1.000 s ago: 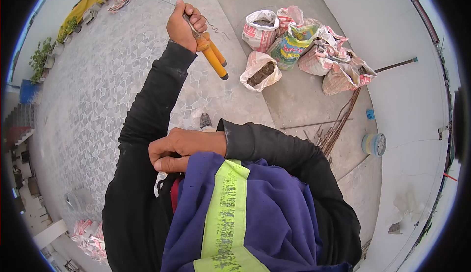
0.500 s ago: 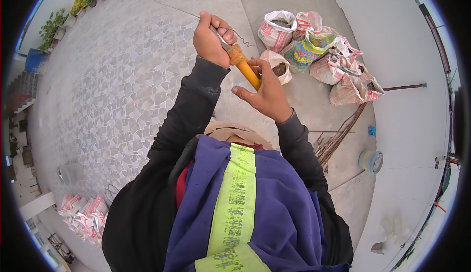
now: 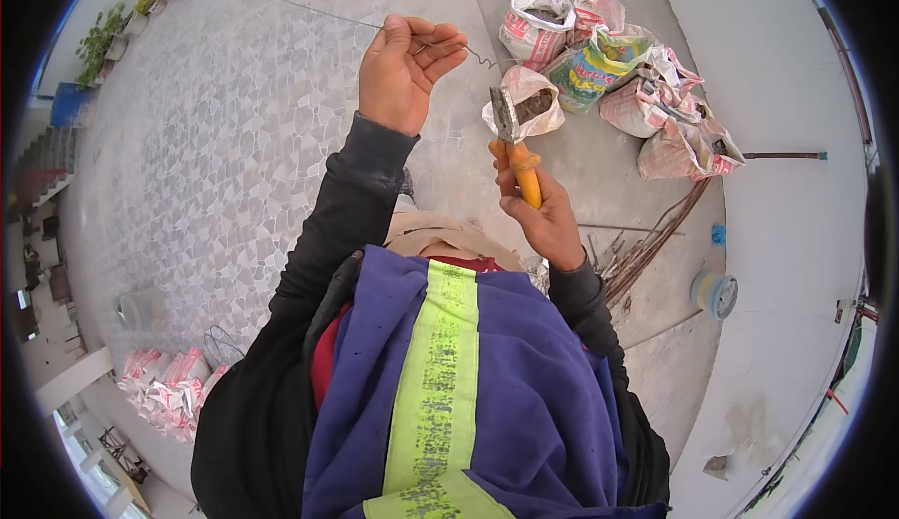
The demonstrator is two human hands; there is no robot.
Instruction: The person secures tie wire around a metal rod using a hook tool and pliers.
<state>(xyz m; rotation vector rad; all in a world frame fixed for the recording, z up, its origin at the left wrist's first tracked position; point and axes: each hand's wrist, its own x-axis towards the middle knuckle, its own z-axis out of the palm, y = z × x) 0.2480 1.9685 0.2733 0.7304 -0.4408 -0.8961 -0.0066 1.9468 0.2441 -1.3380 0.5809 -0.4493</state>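
My left hand is raised in front of me, with a thin metal wire passing between thumb and fingers. The wire's short end sticks out to the right and is kinked into waves; its long end runs away to the upper left. Lower and to the right, my right hand grips a pair of pliers by yellow-orange handles. The pliers point upward, apart from the wire, and their metal jaws show in front of an open sack.
Several filled sacks stand on the concrete at the upper right. Rusty rods and a bucket lie along the white wall. More sacks are at the lower left, by stone-patterned flooring.
The pliers have left my left hand and moved down and right, now gripped in my right hand. The left hand has turned palm up, still with the wire.
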